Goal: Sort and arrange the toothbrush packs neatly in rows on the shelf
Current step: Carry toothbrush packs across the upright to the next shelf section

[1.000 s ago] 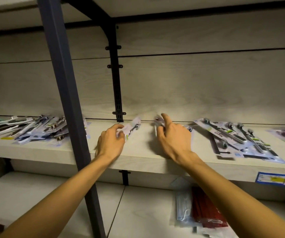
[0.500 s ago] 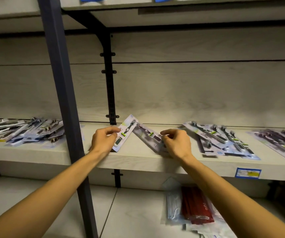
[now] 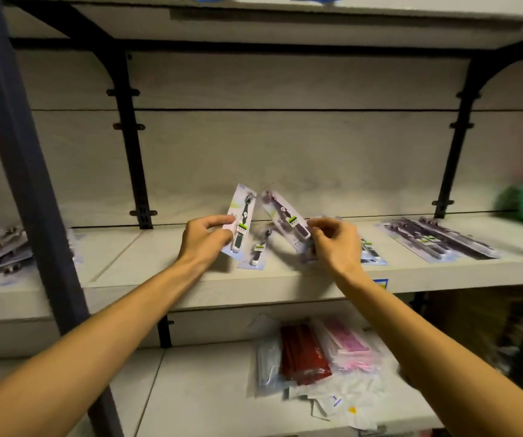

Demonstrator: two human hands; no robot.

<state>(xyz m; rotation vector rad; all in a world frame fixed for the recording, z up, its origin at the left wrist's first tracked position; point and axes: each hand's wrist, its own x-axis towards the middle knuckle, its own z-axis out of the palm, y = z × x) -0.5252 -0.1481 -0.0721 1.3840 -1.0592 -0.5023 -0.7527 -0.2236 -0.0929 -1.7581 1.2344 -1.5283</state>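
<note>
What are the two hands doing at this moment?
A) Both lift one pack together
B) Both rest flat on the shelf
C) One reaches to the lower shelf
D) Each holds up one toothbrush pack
D: the left hand grips a green-handled pack and the right hand pinches a purple-handled pack, both raised off the shelf.

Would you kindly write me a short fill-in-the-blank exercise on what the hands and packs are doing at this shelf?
1. The left hand holds a pack whose brush handle is dark ____.
2. The right hand pinches a pack with a ____ brush.
3. Between the hands, one small pack lies ____ on the shelf.
4. The red packets lie on the shelf ____ that one.

Missing words: green; purple; flat; below
</note>
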